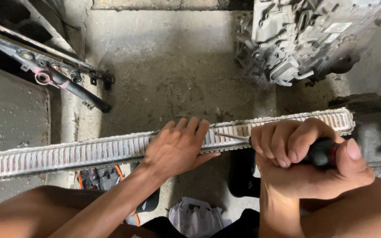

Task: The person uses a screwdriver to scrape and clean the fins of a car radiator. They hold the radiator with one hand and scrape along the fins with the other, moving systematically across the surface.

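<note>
Hands: left hand (177, 147) flat on one radiator core (89, 152); right hand (305, 154) grips one screwdriver (318, 152).

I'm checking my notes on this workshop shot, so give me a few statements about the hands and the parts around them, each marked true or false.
1. The right hand grips a screwdriver with a dark handle. True.
2. The left hand lies flat on the long finned radiator core. True.
3. The screwdriver's tip points away from the radiator core. False: its shaft reaches to the core's slotted edge, beside the left hand.
4. The grey engine assembly rests on the radiator core. False: it stands apart, on the concrete floor beyond it.
5. The left hand holds a hammer. False: it holds no tool.
</note>
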Demonstrator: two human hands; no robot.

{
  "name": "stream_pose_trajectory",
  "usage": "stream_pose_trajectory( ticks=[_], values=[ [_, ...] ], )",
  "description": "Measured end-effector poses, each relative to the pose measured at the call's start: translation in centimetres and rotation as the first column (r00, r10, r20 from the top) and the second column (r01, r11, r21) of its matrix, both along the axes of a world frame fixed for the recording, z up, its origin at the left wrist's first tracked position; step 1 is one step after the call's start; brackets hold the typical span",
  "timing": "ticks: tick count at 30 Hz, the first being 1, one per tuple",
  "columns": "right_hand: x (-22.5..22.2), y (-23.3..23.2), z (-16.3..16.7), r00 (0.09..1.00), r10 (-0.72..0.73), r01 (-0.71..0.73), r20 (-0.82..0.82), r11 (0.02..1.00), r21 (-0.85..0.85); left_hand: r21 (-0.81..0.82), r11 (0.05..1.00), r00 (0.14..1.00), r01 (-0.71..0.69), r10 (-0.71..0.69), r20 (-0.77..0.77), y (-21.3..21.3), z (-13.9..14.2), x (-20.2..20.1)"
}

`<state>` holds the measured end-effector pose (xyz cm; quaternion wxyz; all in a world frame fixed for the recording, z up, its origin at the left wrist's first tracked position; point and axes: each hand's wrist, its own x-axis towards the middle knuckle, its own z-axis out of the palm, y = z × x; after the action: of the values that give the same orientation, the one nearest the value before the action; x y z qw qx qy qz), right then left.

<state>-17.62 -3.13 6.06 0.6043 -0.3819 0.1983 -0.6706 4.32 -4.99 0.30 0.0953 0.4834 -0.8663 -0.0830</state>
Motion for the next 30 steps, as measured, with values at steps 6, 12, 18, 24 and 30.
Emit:
stream_pose_trajectory(
  ticks=[6, 12, 18, 24, 30],
  values=[
    [0.4, 2.3, -1.0, 0.979, -0.203, 0.203, -0.009, 0.979, -0.016, -0.008, 1.000, 0.999, -0.021, 0.021, -0.026, 0.0, 0.1, -0.1],
    [0.8, 4.0, -2.0, 0.973, -0.198, 0.205, 0.120, 0.978, -0.044, 0.038, 0.999, 0.999, -0.025, 0.026, -0.024, 0.2, 0.4, -0.2],
    [1.7, 5.0, -2.3, 0.974, -0.201, 0.215, 0.108, 0.967, -0.138, 0.026, 0.999, 0.999, -0.043, 0.044, -0.030, 0.0, 0.8, 0.1],
    [2.0, 4.7, -1.9, 0.977, -0.211, 0.214, 0.037, 0.967, -0.141, -0.029, 0.997, 0.997, -0.066, 0.064, -0.052, -0.8, 0.3, 0.1],
    [1.0, 3.4, -0.9, 0.960, -0.273, 0.277, 0.054, 0.958, -0.070, 0.026, 0.998, 0.998, -0.056, 0.057, -0.016, -0.4, 0.1, 0.0]
  ],
)
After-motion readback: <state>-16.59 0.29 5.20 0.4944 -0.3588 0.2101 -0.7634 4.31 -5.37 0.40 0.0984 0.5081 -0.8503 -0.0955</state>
